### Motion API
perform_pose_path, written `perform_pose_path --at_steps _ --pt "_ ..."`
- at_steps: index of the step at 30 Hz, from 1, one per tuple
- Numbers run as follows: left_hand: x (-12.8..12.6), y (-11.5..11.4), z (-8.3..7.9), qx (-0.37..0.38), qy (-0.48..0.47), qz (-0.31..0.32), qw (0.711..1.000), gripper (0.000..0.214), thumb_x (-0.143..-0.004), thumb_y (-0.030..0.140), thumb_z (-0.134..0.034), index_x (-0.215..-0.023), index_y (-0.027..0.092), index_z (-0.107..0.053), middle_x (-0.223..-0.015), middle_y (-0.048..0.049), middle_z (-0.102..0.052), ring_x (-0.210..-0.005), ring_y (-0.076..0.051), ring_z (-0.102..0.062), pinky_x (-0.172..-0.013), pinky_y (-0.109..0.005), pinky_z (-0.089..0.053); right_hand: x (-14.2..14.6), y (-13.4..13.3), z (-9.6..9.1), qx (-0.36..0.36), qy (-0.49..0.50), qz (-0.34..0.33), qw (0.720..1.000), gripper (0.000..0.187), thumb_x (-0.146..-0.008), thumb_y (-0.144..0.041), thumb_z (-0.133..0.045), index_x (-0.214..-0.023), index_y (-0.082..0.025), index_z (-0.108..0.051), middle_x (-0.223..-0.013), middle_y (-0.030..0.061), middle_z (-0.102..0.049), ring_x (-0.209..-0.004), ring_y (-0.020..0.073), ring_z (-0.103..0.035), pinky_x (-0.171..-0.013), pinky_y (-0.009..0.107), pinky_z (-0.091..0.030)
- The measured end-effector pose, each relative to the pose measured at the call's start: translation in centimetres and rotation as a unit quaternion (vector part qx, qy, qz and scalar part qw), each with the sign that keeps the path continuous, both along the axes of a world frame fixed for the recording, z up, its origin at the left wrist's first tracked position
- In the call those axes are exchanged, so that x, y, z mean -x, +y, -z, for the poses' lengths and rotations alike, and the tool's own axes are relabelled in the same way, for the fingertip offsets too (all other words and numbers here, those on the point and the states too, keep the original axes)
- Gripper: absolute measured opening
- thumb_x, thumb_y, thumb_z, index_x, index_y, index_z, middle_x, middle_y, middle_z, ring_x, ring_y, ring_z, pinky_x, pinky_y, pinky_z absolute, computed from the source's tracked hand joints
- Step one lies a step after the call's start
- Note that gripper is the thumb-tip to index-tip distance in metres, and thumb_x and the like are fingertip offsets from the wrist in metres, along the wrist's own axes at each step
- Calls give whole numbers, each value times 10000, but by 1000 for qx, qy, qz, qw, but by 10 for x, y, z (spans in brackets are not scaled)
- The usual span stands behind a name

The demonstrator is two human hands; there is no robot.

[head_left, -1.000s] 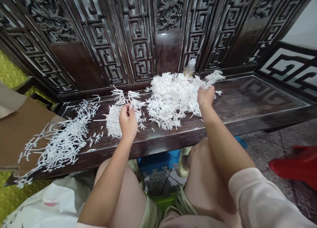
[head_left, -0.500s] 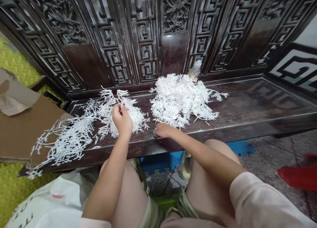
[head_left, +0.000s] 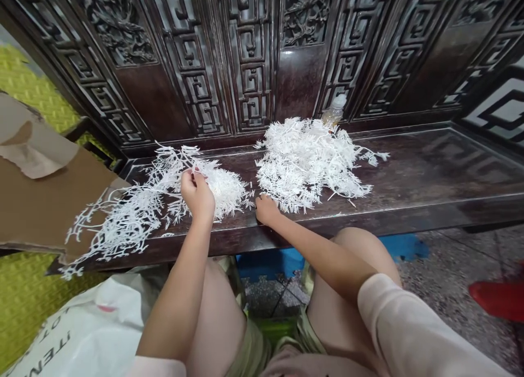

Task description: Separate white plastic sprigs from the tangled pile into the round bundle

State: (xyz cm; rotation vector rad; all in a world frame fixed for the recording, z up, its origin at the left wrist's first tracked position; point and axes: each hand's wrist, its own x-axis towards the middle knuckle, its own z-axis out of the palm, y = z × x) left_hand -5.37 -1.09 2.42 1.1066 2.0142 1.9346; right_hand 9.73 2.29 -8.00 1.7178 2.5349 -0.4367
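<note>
My left hand (head_left: pixel 198 193) is closed in a pinch on a white plastic branch (head_left: pixel 186 157), raised over the left heap of white pieces. Beneath and beside it lie small white sprigs (head_left: pixel 227 190) and a tangle of bare-looking white branches (head_left: pixel 126 216). My right hand (head_left: pixel 267 209) rests low at the front part of the dark wooden bench (head_left: pixel 409 175), fingers curled and pointing down beside a few loose white bits (head_left: pixel 249 194). Whatever its fingertips hold is hidden. Just beyond it sits a larger pile of white leafy branches (head_left: pixel 309 161).
Behind the big pile stands a clear bottle (head_left: pixel 334 109) with a white cap, against the carved wooden backrest (head_left: pixel 303 82). Cardboard (head_left: pixel 53 202) lies at the left end. A white printed bag (head_left: pixel 94 317) is at lower left, a red object (head_left: pixel 497 300) at right.
My right hand has moved slightly up onto the bench surface beside the loose bits. My left hand keeps its branch, which now leans further left. The whole view has shifted a little.
</note>
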Motion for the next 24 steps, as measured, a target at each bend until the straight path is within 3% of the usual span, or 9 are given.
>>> perform_pose_path --at_steps 5,7,12,15,19,24 --pt "11 -5 5 21 11 6 1000 186 -794 295 -355 -759 165 -484 -631 7 -465 -574 -97 -427 -569 -224 -336 14 -8 10 -39 51 -184 981 435 -730 -97 -394 -1159 -156 -433 -1272 111 -382 -1116 242 -336 -868 378 -304" --pt "14 -6 6 23 19 8 1000 201 -796 310 -355 -765 164 -489 -639 3 -474 -581 -101 -436 -574 -227 -339 19 -9 8 -41 74 -208 974 473 -720 -90 -397 -1183 -179 -419 -1279 88 -388 -1118 233 -343 -855 365 -310" --pt "7 -5 2 40 25 28 998 231 -796 339 -364 -742 157 -496 -621 -1 -474 -576 -107 -441 -568 -234 -335 8 3 -6 -57 87 -67 992 359 -754 -70 -313 -1009 -155 -552 -1063 99 -548 -955 206 -483 -817 320 -330" --pt "-5 -5 -3 44 35 43 997 231 -798 336 -365 -736 158 -498 -615 0 -474 -562 -106 -431 -555 -236 -325 -17 15 -3 -57 81 -70 993 397 -788 -102 -297 -1144 -128 -473 -1172 107 -486 -1039 196 -448 -867 293 -310" --pt "-19 -8 -8 40 39 52 997 223 -802 319 -360 -708 160 -486 -596 7 -458 -542 -101 -412 -540 -232 -311 -41 25 8 -48 23 -41 998 414 -826 -259 -324 -1174 -63 -436 -1246 165 -403 -1113 246 -386 -919 361 -261" --pt "-18 -12 -9 29 36 48 998 211 -802 313 -359 -728 161 -486 -593 13 -446 -544 -97 -410 -538 -226 -310 -30 29 9 -106 11 58 993 406 -837 -264 -269 -1089 -46 -501 -1164 212 -444 -1071 296 -390 -880 426 -274"
